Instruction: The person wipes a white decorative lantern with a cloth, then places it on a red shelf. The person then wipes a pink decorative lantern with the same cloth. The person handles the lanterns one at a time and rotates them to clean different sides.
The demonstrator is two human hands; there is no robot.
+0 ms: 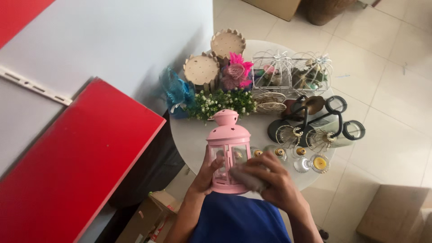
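A pink metal lantern [228,137] with glass panes and star cut-outs stands upright over the near edge of a round white table [191,135]. My left hand [208,173] grips its left side near the base. My right hand [270,180] presses a small greyish cloth [246,177] against the lantern's lower right pane. Both forearms come up from the bottom of the view, over a blue garment.
On the table stand two round wooden boxes [201,69], pink fabric flowers [236,72], a green sprig garland [220,102], a blue mesh bundle [176,92], a white wire carriage [288,74], a black candle stand [315,119] and small glass candle holders [315,163]. Cardboard boxes [391,211] sit on the tiled floor.
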